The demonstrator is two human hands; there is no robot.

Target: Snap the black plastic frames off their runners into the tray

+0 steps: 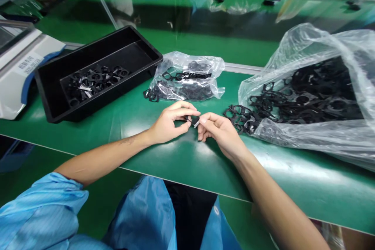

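Right now the left hand [168, 123] and right hand [219, 133] meet above the green bench [175, 160], fingers clamped on a small black plastic frame [191, 121] (a pale strip shows on it), just beside a clear bag of black frames [293, 134].

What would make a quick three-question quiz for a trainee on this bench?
1. What is pinched between the fingers of the left hand and right hand?
2. True or false: the black plastic tray stands to the left of the small clear plastic bag.
3. Which holds more black parts: the small clear plastic bag or the large clear plastic bag?

Key:
1. A small black part with a white strip
2. True
3. The large clear plastic bag
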